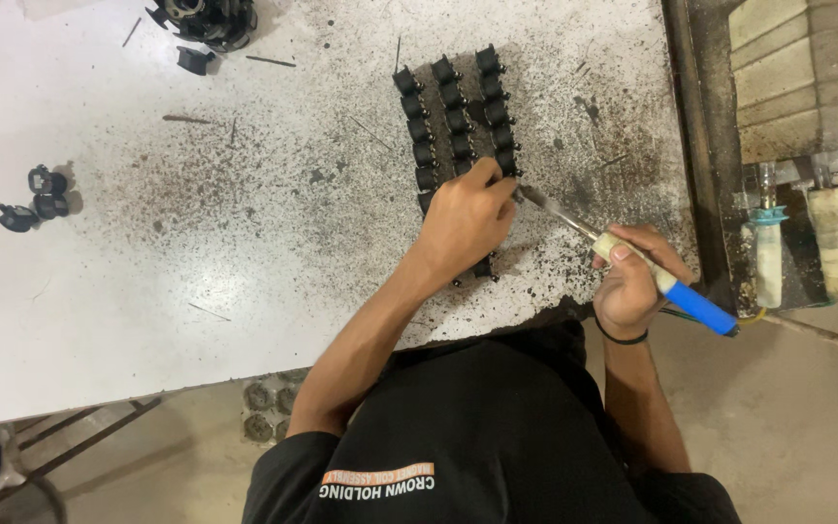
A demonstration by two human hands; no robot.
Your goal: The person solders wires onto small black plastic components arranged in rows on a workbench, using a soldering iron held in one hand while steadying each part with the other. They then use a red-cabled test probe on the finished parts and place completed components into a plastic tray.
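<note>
On the white, soot-speckled worktable [244, 291], seen from the head camera, three close rows of small black components [456, 107] lie side by side; every other place below is given from these rows.

The left hand [466, 221] lies over the near end of the rows, its fingers bunched and curled downward, seemingly pressing or pinching one component at the right-hand row's near end. What exactly sits between the fingertips is hidden by the hand itself. The forearm runs back from the rows toward the body, the wrist slightly cocked.

Just right of the rows, the right hand [632, 286] grips a soldering iron [632, 260] in a closed fist, thumb on top, around the pale wrapped section ahead of the blue handle. Its metal shaft slants up and left, so the tip meets the rows at the left fingertips. A dark band circles the right wrist.

I judge the components light, rigid and easily nudged out of line, with thin pins that could bend; they are best steadied from above or pinched by the body sides. The iron looks stiff and light, with the wrapped grip the only safe place to hold, since the shaft is likely hot.

Well left of the rows, loose black parts [36, 199] sit in a small group. Beyond them to the left, at the table's far edge, lies a dark heap of parts [208, 19]. Right of the rows, off the table, two more handled tools [797, 243] rest in a rack.
</note>
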